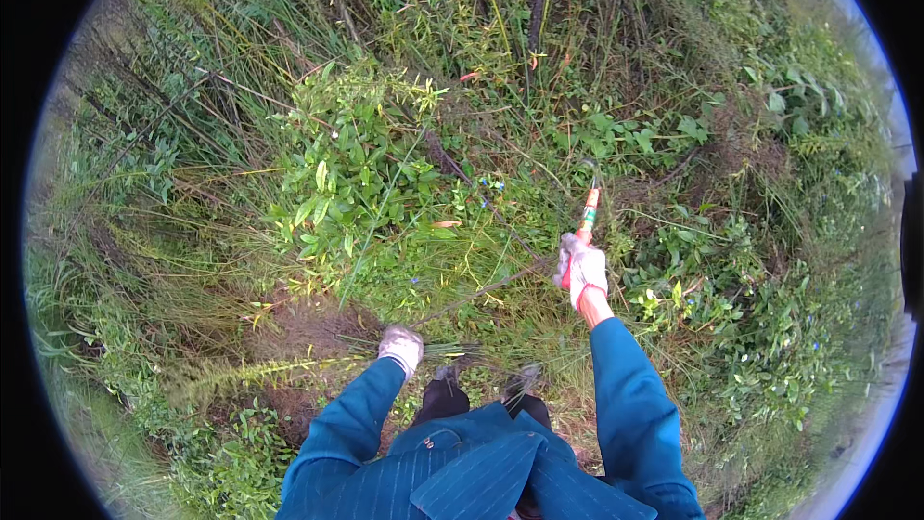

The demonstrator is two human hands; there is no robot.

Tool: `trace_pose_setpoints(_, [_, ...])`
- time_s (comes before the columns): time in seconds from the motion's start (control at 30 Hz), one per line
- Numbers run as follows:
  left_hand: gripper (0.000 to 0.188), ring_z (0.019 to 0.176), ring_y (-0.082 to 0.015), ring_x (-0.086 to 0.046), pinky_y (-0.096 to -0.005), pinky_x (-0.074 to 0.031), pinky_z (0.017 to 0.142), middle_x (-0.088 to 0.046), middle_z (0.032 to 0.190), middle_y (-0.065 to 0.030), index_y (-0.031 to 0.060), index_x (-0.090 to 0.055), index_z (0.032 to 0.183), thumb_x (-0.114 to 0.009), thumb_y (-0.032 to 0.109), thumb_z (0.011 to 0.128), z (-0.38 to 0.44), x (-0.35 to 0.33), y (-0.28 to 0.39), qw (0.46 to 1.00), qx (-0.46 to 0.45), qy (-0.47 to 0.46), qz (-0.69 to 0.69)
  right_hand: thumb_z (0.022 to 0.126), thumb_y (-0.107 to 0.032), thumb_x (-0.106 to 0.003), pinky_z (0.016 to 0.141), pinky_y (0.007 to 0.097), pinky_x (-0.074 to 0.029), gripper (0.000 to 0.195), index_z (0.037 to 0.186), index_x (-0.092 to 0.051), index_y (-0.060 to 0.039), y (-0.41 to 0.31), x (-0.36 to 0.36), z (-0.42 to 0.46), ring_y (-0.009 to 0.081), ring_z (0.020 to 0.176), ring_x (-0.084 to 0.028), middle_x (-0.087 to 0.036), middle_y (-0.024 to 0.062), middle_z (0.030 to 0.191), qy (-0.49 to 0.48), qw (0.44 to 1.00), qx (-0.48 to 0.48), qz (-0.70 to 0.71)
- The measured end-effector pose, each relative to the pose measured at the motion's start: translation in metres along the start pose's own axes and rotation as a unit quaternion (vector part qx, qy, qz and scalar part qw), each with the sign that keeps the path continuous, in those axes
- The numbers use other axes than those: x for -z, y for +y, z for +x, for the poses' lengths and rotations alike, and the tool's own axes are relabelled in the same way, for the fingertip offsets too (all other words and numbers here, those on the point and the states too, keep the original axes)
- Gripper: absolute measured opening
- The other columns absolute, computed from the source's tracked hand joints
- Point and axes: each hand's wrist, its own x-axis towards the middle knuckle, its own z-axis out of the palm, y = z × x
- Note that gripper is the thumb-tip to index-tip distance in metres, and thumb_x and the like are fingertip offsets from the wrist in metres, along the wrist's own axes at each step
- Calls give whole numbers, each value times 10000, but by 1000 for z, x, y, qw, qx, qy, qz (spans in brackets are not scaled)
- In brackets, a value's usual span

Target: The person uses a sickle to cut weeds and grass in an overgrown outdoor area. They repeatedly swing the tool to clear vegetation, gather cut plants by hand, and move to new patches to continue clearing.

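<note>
My right hand (583, 267), in a white work glove with red trim, grips the orange-red handle (589, 213) of what looks like a sickle. Its thin curved metal blade (593, 167) reaches up among the weeds and is partly lost against them. My left hand (401, 348), in a pale glove, is closed around a bundle of grass and weed stems (451, 350) in front of my feet. A feathery yellow-green weed top (245, 373) and a brownish tuft (310, 332) stick out to the left of that fist.
Dense grass and weeds surround me. A leafy green bush (346, 166) grows ahead on the left, and dark upright stems (541, 0) stand farther ahead. Broad-leaved plants (693, 267) lie right of my right hand. A long thin stalk (480, 294) slants between my hands. My shoes (523, 378) show below.
</note>
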Motion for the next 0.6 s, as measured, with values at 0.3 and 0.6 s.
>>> trace_pose_setpoints(0.3, [158,908,-200,-559,-359,-417,738,-612,884,-52,124,-607,886,-491,201,810,42,6,32,990,-41,137,1,875,-147,-537,340,290,-304,112,780,-505,-97,59,-14,83,120,402,-404,-455,-11,556,-95,955,-169,-225])
trace_pose_setpoints(0.6, [369,1277,-329,-384,-448,-397,934,-482,1320,-138,60,-583,1186,-449,203,874,91,7,17,970,-146,165,106,874,-207,-573,350,301,-350,195,760,-496,-69,134,73,-44,125,381,-444,-486,6,531,-88,899,-217,-370])
